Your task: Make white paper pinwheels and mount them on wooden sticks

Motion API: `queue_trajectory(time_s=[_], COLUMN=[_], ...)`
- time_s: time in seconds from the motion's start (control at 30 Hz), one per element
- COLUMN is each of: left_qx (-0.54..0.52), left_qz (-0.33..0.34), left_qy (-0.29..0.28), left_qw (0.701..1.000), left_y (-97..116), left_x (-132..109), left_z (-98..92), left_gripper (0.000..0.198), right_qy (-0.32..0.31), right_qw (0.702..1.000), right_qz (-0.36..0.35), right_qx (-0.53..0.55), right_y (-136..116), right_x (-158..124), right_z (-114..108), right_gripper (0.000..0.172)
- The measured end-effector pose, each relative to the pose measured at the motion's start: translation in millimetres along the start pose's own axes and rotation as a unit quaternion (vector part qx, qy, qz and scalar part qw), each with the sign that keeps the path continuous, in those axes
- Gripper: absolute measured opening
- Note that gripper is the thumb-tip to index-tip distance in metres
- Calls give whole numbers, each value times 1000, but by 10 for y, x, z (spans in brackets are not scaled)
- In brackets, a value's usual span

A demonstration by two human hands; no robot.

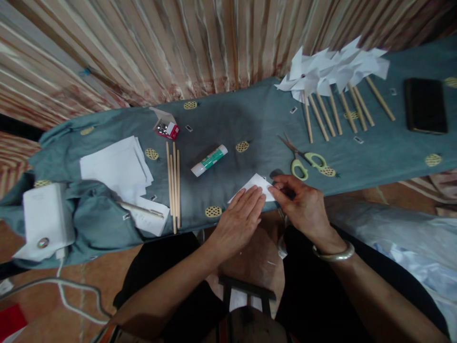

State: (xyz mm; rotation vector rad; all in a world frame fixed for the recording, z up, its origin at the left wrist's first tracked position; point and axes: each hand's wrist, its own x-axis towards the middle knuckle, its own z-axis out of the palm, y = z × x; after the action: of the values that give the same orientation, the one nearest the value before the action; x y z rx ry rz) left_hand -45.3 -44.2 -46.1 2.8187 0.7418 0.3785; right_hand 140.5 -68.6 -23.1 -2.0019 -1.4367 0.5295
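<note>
A folded piece of white paper (257, 180) lies at the near edge of the cloth-covered table, its upper corner pointing away from me. My left hand (240, 216) rests flat on it, fingers stretched out. With thumb and forefinger, my right hand (300, 202) pinches the paper's right corner; a silver bangle is on that wrist. Just beyond the right hand are scissors (299, 155) with light green handles, blades apart. A green and white glue stick (209, 160) lies capped to the upper left of the paper.
Several wooden sticks (173, 183) lie left of the glue, near a small open box of metal pins (167, 128). Further left are white paper sheets (114, 164), a pen (141, 208) and a white device (47, 219). Paper pinwheels (332, 71) and a dark phone (425, 105) lie right.
</note>
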Motion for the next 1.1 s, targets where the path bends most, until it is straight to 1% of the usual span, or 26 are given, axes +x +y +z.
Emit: queue_trajectory(time_s=[0.13,0.27,0.4,0.57,0.77,0.87,1.1], left_qx=[9,19,25,23,36,48,53], left_qz=[2,7,10,7,0,4,-23], left_qy=[-4,-5,0,2,-17,-25,-30], left_qw=[1000,1000,1000,1000,999,999,998], left_y=[-3,-3,-2,0,10,2,-121], left_x=[4,-1,-9,-5,4,-12,-242], left_z=[-1,24,45,40,46,20,-108], left_gripper=[44,45,45,48,52,55,55], right_qy=[13,28,27,32,42,41,40], right_qw=[999,992,989,989,990,991,991], right_qz=[-41,-97,-123,-132,-129,-125,-124], right_qx=[-31,-77,-83,-55,-32,-28,-28], right_y=[-4,0,15,37,68,92,99], right_x=[-5,-44,-112,-152,-155,-160,-175], right_z=[7,12,13,22,57,68,93], right_gripper=[27,39,47,49,51,52,51])
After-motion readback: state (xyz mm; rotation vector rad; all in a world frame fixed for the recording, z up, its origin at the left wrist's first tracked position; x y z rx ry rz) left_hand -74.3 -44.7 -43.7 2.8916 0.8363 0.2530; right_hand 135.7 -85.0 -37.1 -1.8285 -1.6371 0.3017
